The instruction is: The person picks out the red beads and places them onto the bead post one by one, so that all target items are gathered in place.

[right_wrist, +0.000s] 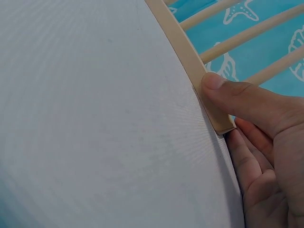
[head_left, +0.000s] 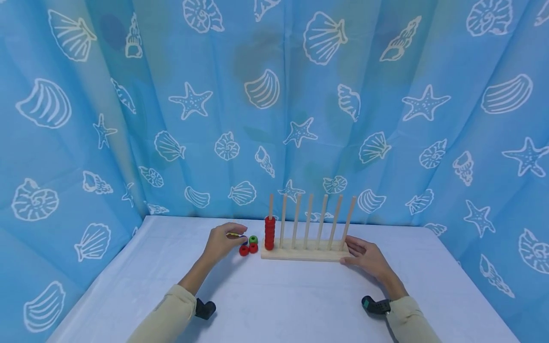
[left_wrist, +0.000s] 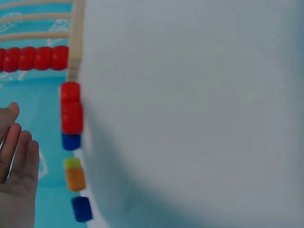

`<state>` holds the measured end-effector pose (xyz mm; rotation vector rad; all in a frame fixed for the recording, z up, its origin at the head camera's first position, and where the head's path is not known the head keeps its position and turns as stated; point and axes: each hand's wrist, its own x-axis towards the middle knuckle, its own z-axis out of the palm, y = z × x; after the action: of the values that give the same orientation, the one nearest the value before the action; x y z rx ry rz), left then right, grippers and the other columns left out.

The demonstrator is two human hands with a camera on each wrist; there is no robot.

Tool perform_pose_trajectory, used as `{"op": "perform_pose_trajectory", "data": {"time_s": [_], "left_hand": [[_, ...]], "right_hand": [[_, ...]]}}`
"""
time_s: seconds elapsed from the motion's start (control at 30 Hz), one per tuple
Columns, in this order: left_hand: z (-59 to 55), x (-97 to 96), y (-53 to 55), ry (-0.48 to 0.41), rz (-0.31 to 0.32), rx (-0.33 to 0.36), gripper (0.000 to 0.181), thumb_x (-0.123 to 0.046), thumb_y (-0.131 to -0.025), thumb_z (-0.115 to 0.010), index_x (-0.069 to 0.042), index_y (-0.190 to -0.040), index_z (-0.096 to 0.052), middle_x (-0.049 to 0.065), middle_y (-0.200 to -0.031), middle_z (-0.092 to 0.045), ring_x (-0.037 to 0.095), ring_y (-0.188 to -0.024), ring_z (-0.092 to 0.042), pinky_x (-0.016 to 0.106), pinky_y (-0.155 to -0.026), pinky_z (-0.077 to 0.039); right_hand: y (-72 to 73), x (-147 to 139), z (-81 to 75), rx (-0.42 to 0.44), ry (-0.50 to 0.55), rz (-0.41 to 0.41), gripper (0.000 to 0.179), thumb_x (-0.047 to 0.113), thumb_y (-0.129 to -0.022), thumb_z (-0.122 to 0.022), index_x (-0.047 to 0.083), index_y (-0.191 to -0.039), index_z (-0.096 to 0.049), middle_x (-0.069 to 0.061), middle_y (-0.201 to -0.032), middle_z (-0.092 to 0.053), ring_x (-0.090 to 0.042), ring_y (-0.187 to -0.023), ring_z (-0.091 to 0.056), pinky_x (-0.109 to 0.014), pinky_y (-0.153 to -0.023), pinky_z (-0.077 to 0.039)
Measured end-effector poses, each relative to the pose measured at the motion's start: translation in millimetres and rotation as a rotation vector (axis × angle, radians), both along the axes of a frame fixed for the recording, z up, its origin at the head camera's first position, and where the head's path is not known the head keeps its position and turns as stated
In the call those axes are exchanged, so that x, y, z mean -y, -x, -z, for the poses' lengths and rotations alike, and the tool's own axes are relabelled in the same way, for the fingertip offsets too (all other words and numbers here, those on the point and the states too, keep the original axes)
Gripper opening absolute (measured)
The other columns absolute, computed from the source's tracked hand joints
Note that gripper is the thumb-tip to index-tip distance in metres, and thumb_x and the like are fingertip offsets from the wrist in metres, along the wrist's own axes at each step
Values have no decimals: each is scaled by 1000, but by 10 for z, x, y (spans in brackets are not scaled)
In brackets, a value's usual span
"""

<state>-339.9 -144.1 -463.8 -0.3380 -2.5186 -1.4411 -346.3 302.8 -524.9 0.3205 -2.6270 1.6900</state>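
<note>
A wooden peg rack [head_left: 304, 255] stands on the table, with several upright pegs along its base. Red beads [head_left: 269, 233] are stacked on its leftmost peg. At the rack's right end my right hand [head_left: 370, 257] grips the base; in the right wrist view the thumb lies on the base [right_wrist: 190, 57] and the fingers are at its end. My left hand [head_left: 220, 244] hovers by the loose beads left of the rack, fingers extended and nothing visible between them. Among those are a green bead [head_left: 253, 239], two red ones [head_left: 244, 250] and a blue one [left_wrist: 81, 209].
An orange bead [left_wrist: 75, 179] also lies in the loose group, partly hidden by my left hand in the head view. A white cloth covers the table [head_left: 291, 300]. Behind it hangs a blue curtain [head_left: 274, 119] with white shells and starfish.
</note>
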Motion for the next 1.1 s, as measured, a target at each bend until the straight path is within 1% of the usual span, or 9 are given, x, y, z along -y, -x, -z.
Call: {"op": "perform_pose_trajectory", "data": {"time_s": [0.07, 0.13, 0.3, 0.5, 0.57, 0.73, 0.8, 1.0, 1.1], "left_hand": [[59, 32, -12, 3, -2, 12, 25, -8, -81, -79, -8, -106, -73, 8, -103, -71, 25, -97, -67, 35, -84, -56], [110, 58, -36, 4, -9, 51, 25, -8, -81, -80, -8, -105, -73, 4, -103, -70, 23, -97, -67, 35, -84, -57], [217, 102, -67, 12, -27, 116, 25, -9, -81, -80, -11, -105, -74, 2, -107, -69, 22, -104, -65, 35, -87, -55], [293, 127, -54, 22, -9, 99, 27, -7, -78, -82, -9, -105, -75, 4, -111, -69, 22, -106, -65, 34, -86, -55], [323, 130, -55, 25, 10, 96, 29, -5, -77, -82, -9, -105, -74, 4, -109, -69, 23, -106, -65, 34, -86, -55], [418, 155, -45, 37, 30, 110, 33, -6, -78, -81, -13, -110, -73, 3, -111, -68, 23, -109, -64, 36, -89, -54], [455, 172, -41, 34, 33, 105, 34, -8, -79, -81, -13, -111, -73, 3, -113, -68, 23, -109, -64, 36, -90, -54], [506, 187, -14, 22, 50, 78, 36, -9, -78, -82, -14, -112, -72, 1, -110, -69, 20, -105, -66, 35, -88, -54], [519, 177, 0, 23, 46, 92, 35, -11, -78, -83, -16, -111, -73, 0, -109, -69, 18, -103, -67, 34, -88, -55]], "right_hand": [[-3, 0, -7, 10, -4, 14, 90, 26, -73, -87, -2, -145, -41, -25, -145, -43, -37, -130, -46, -30, -95, -47], [-11, 1, -8, 13, -16, 8, 91, 26, -74, -87, -3, -145, -39, -25, -145, -43, -37, -131, -45, -31, -96, -47], [-30, 17, -11, 21, -11, 3, 90, 24, -74, -86, -2, -146, -38, -25, -146, -42, -37, -132, -44, -31, -97, -46], [-45, 28, -48, 16, -1, 0, 88, 20, -76, -85, -3, -146, -38, -26, -146, -41, -37, -132, -44, -31, -98, -45], [-97, 64, -136, 17, -4, -6, 85, 17, -77, -84, -5, -145, -37, -28, -145, -41, -39, -132, -43, -33, -98, -45], [-75, 59, -107, 21, -12, 3, 87, 21, -76, -85, -4, -145, -39, -27, -145, -42, -38, -132, -44, -32, -97, -45], [-19, 24, -18, 22, -8, 7, 89, 24, -74, -86, -2, -146, -39, -25, -146, -43, -36, -132, -44, -30, -97, -46], [-30, 24, -26, 8, 5, -8, 88, 22, -75, -86, -3, -146, -39, -26, -146, -42, -37, -132, -44, -31, -97, -46], [-34, 26, -35, 0, 6, -5, 87, 22, -75, -86, -3, -145, -39, -26, -145, -42, -38, -132, -44, -32, -97, -46]]}}
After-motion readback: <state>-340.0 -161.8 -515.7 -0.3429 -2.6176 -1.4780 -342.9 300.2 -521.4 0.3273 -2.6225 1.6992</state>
